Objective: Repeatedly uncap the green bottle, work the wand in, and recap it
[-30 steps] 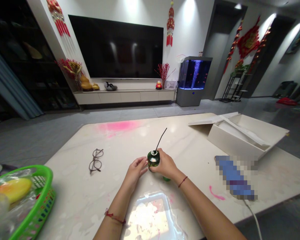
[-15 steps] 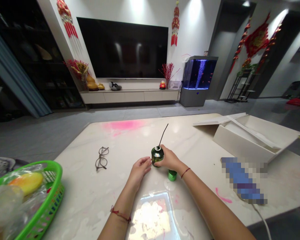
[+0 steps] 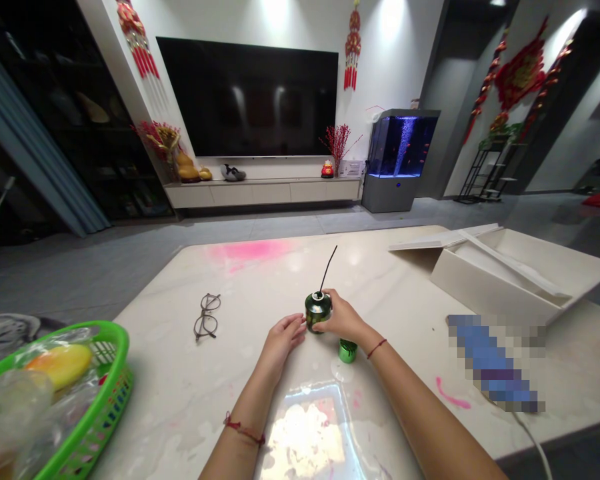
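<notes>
A dark green glass bottle [image 3: 317, 312] stands upright on the pale marble-look table [image 3: 170, 400], with a thin black stick [image 3: 329, 268] rising from its white-rimmed mouth and leaning right. My right hand [image 3: 343, 316] grips the bottle from the right side, fingers and thumb around it. Close to the bottle's left side is my left hand [image 3: 284, 339], resting by the table with its fingers loosely bent and apart, holding nothing. A shiny green cap [image 3: 347, 351] sits on the table just below my right wrist.
Eyeglasses [image 3: 207, 317] lie left of my hands. A green basket [image 3: 115, 373] with plastic-wrapped items stands at the left edge. On the right are an open white box [image 3: 495, 287] and a blurred-out blue object [image 3: 495, 363] with a cable [image 3: 533, 440].
The whole view has shifted slightly, so things appear a little further right. My hands and the bottle otherwise keep the same places on the table.
</notes>
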### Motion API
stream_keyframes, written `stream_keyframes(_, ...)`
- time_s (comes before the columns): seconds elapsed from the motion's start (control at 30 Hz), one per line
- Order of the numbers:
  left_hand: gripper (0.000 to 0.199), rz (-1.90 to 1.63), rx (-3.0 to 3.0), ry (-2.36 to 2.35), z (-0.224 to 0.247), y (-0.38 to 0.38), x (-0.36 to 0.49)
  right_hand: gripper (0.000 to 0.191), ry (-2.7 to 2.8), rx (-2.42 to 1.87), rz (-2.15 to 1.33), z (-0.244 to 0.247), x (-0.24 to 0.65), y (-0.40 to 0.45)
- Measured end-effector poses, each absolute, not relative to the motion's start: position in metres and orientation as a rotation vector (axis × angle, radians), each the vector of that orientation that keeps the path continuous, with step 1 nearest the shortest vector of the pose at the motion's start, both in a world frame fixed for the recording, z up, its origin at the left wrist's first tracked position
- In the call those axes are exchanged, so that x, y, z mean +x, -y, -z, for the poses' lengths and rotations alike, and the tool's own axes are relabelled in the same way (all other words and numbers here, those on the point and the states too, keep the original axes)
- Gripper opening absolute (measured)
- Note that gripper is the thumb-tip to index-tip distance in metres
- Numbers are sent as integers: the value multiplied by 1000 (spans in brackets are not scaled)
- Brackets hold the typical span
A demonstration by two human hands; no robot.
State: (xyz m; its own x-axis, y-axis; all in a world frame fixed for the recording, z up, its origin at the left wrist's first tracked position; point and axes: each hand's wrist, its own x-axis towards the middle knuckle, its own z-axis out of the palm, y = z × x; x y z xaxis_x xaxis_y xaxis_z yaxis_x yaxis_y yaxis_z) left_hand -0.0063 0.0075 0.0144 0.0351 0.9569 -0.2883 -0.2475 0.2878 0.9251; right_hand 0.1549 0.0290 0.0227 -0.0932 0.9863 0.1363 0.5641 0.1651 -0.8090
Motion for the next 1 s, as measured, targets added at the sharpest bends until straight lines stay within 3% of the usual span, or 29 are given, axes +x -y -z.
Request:
stream_keyframes(0.4, 20, -1098, 803, -1160, -14, -8, -6, 59, 1669, -1488, -755, -15, 148, -30)
stream_keyframes(0.7, 16, -1091, 792, -1172, -12, -10, -6, 62, 1666, -1488, -560, -14, 148, -33)
stream_keyframes(1.0, 17, -1078, 786, -1186, -14, -8, -8, 57, 1659, -1542, -595, -19, 143, -35)
